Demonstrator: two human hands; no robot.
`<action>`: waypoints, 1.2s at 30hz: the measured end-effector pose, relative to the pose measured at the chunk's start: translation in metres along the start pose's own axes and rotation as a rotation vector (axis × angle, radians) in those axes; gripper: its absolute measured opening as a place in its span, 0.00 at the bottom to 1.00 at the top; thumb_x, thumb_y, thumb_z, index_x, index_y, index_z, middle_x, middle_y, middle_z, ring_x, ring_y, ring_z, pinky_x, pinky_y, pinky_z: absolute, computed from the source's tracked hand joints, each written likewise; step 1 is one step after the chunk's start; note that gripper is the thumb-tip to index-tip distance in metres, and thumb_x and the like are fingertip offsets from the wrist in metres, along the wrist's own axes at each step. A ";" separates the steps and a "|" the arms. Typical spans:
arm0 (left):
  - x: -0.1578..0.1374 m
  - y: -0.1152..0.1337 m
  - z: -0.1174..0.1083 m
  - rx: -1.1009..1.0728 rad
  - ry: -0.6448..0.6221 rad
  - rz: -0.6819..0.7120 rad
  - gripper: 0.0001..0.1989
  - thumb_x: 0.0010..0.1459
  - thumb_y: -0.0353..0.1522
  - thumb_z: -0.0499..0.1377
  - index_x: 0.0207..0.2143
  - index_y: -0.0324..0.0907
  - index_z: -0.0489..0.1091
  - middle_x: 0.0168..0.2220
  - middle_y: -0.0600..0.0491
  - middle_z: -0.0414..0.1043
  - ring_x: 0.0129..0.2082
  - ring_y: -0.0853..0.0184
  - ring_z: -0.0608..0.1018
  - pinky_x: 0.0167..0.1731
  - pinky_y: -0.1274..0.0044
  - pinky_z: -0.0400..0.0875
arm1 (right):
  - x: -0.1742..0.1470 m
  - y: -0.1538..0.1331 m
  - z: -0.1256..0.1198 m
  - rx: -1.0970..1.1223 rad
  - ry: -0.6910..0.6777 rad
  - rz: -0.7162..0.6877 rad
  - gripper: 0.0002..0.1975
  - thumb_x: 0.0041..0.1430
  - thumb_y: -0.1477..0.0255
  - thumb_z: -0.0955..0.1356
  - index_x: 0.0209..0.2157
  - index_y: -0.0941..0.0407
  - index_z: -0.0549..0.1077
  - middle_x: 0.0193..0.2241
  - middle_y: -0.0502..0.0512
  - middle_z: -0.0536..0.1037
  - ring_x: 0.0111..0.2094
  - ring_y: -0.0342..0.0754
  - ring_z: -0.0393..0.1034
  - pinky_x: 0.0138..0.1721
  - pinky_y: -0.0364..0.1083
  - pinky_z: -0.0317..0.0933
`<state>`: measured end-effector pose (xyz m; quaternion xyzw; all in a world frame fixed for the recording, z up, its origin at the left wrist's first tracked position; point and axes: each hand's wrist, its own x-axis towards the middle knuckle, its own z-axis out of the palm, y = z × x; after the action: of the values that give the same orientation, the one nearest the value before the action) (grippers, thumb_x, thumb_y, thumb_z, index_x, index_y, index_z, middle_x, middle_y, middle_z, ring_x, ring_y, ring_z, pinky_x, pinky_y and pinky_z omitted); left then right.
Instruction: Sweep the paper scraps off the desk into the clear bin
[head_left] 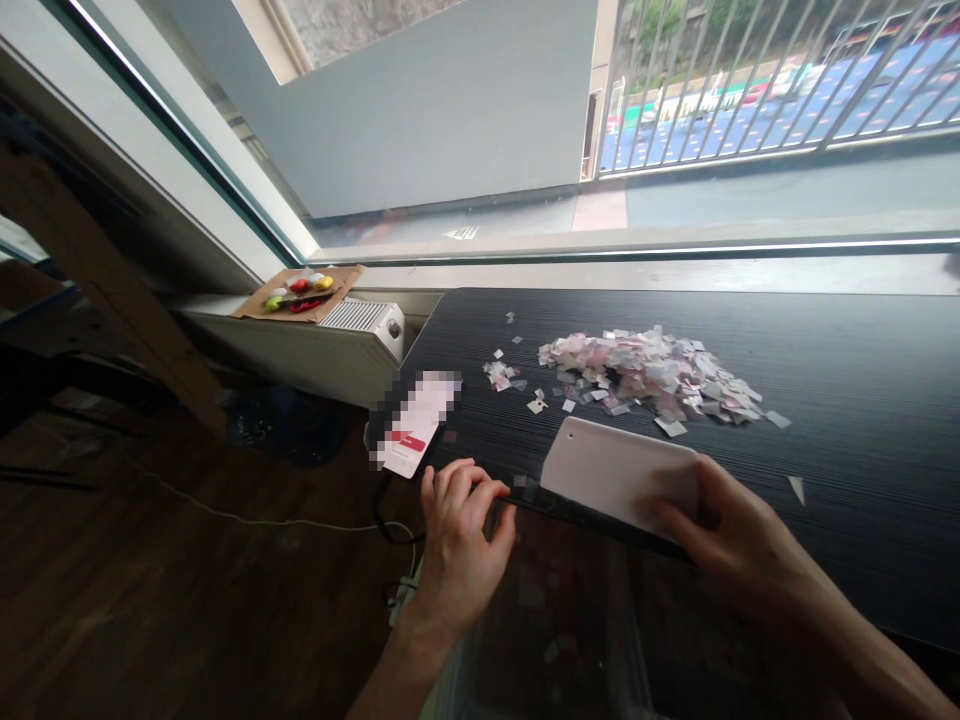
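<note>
My right hand (pixel 724 515) grips a white plastic scraper (pixel 619 465), a flat plate with rounded corners and a small hole near one corner. It is tilted at the front edge of the black table (pixel 847 370). My left hand (pixel 465 520) rests at that same edge with bent fingers, the thumb apart below them and no object visible in it. Small clear pieces (pixel 525 485) lie between this hand and the scraper. Behind the scraper spreads a heap of small pale and pinkish cut pieces (pixel 645 370). Under the edge stands a clear bin (pixel 637 640) with a few pieces showing inside, mostly in shadow.
A phone (pixel 409 445), partly blurred out, lies at the table's left corner. Cables (pixel 300 520) run along the dark floor. A white radiator (pixel 367 340) and a cardboard sheet (pixel 262 300) with colourful items are beside the window. One loose sliver (pixel 796 490) lies at right.
</note>
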<state>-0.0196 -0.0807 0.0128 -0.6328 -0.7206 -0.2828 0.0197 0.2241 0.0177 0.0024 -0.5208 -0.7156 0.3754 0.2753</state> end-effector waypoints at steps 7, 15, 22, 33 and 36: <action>-0.001 -0.001 0.000 0.011 -0.013 -0.013 0.08 0.56 0.24 0.58 0.36 0.45 0.72 0.37 0.51 0.72 0.51 0.55 0.72 0.59 0.51 0.55 | -0.004 -0.007 -0.006 -0.015 0.016 0.083 0.11 0.54 0.58 0.66 0.31 0.52 0.67 0.21 0.47 0.70 0.22 0.46 0.63 0.22 0.45 0.58; 0.002 0.001 0.002 0.017 -0.024 -0.002 0.10 0.55 0.24 0.59 0.38 0.44 0.72 0.38 0.50 0.73 0.51 0.54 0.72 0.58 0.50 0.55 | -0.007 -0.019 0.007 0.027 0.011 0.041 0.08 0.56 0.62 0.65 0.30 0.52 0.66 0.20 0.46 0.67 0.21 0.45 0.61 0.22 0.44 0.56; 0.006 0.003 0.005 -0.001 -0.055 -0.012 0.10 0.54 0.23 0.59 0.38 0.44 0.73 0.38 0.50 0.72 0.51 0.54 0.72 0.58 0.49 0.56 | 0.005 -0.020 0.015 0.023 -0.002 0.028 0.09 0.56 0.62 0.65 0.29 0.51 0.62 0.19 0.44 0.63 0.20 0.44 0.58 0.22 0.44 0.54; -0.004 0.010 0.000 -0.062 -0.086 0.000 0.08 0.55 0.24 0.58 0.35 0.44 0.72 0.37 0.51 0.72 0.51 0.55 0.72 0.58 0.48 0.55 | -0.008 -0.019 0.000 -0.018 -0.042 0.016 0.08 0.57 0.62 0.65 0.30 0.52 0.66 0.20 0.46 0.69 0.22 0.45 0.63 0.22 0.44 0.58; -0.003 0.010 0.000 -0.062 -0.088 0.001 0.09 0.55 0.23 0.58 0.36 0.45 0.72 0.37 0.51 0.71 0.50 0.55 0.72 0.58 0.47 0.55 | -0.008 -0.013 -0.008 -0.055 -0.109 -0.009 0.08 0.57 0.62 0.65 0.31 0.52 0.67 0.22 0.48 0.73 0.22 0.46 0.66 0.22 0.44 0.60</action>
<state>-0.0099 -0.0833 0.0150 -0.6453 -0.7113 -0.2770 -0.0317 0.2257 0.0094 0.0177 -0.5036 -0.7420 0.3822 0.2230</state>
